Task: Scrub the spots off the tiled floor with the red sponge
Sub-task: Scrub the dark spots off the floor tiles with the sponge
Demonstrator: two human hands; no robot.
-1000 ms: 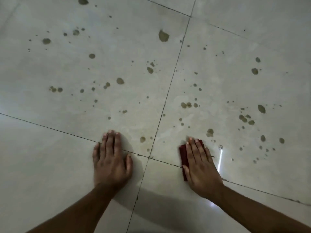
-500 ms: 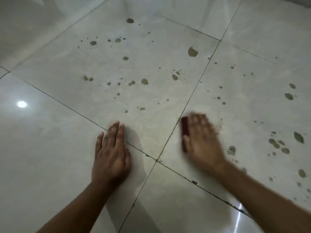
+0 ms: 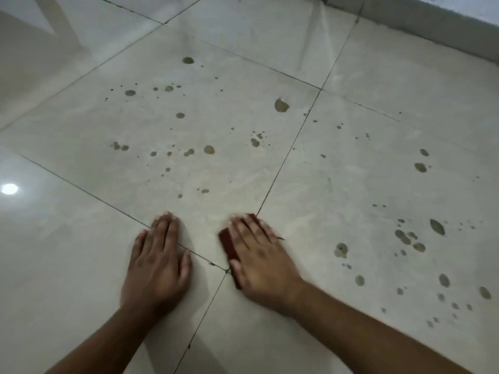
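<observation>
- The right hand (image 3: 263,261) is pressing the red sponge (image 3: 229,245) flat against the tiled floor (image 3: 351,190), fingers straight and spread over it, right beside the crossing of the grout lines (image 3: 226,270).
- The left hand (image 3: 159,261) is resting open on the floor, seemingly bracing.
- Scrubbing looks to be under way near the person; many brown spots (image 3: 281,105) are remaining farther out.
- Next, the sponge probably needs pushing outward to those spots, with firm pressure.

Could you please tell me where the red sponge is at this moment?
In the head view, the red sponge lies on the floor under the flat right hand, low and centre, beside the crossing of the grout lines, right of the left hand.
</observation>
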